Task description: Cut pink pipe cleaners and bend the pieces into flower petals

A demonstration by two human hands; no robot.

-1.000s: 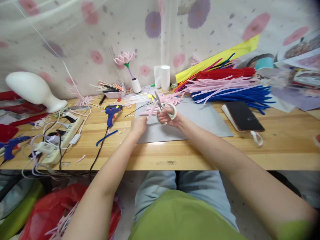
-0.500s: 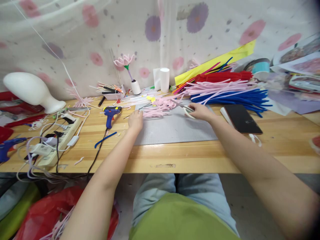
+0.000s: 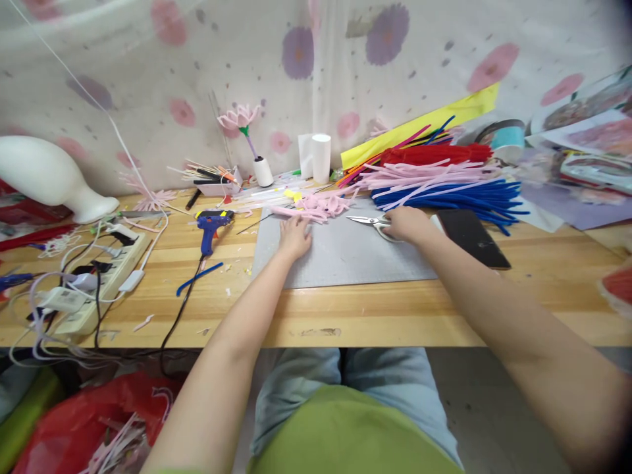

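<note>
My left hand [image 3: 295, 238] lies at the front of a small pile of pink pipe cleaners [image 3: 323, 209], its fingers stretched out and touching the nearest stems. On the right, my right hand [image 3: 407, 225] is closed around the pale handles of a pair of scissors [image 3: 364, 220]. The metal blades point left, low over the grey cutting mat [image 3: 340, 260], and look nearly closed. My palm hides part of the handles.
Bundles of pink, blue pipe cleaners [image 3: 454, 199] and red ones lie behind my right hand. A dark phone-like slab [image 3: 474, 238] is to the right. Leftward are a blue glue gun [image 3: 211, 230] and a power strip [image 3: 111, 283]. A pink flower [image 3: 240, 118] stands in a white pot.
My left hand has moved right along the front of the pink pile, which now sits slightly farther back. The scissors have dropped lower and turned flatter over the mat.
</note>
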